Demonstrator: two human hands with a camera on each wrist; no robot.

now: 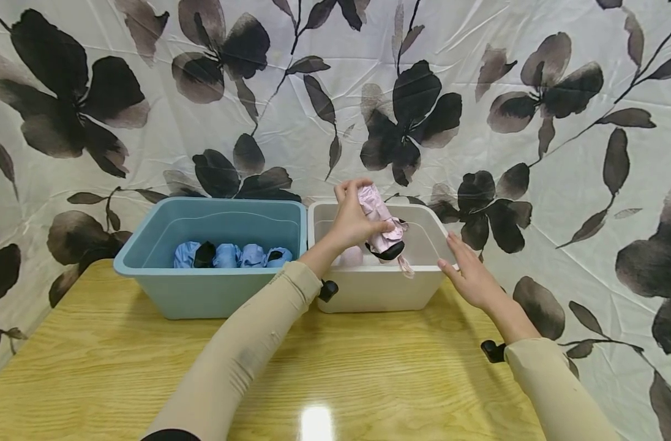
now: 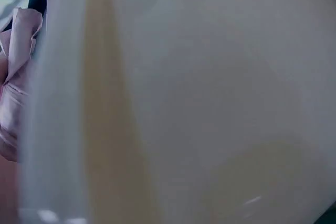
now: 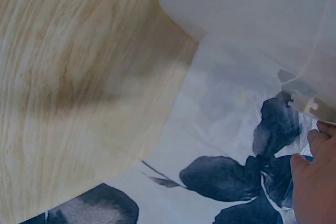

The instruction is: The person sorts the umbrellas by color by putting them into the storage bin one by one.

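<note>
My left hand (image 1: pixel 353 214) is over the white bin, pinching a pink rolled cloth bundle (image 1: pixel 376 211) between thumb and fingers. The bundle hangs tilted, with a black band near its lower end and loose ties dangling by the front rim. In the left wrist view only part of the pink bundle (image 2: pixel 16 87) shows at the left edge. Inside the white bin (image 1: pixel 376 291) another pink item (image 1: pixel 351 256) is partly visible; the front wall hides the rest. My right hand (image 1: pixel 473 275) rests its fingers against the bin's right front corner, touching the rim.
To the left, side by side with the white bin, stands a blue bin (image 1: pixel 203 294) holding a row of several blue rolled bundles (image 1: pixel 227 256), some with black parts. Both stand on a wooden table (image 1: pixel 368 367). Behind hangs a floral cloth (image 1: pixel 324 92).
</note>
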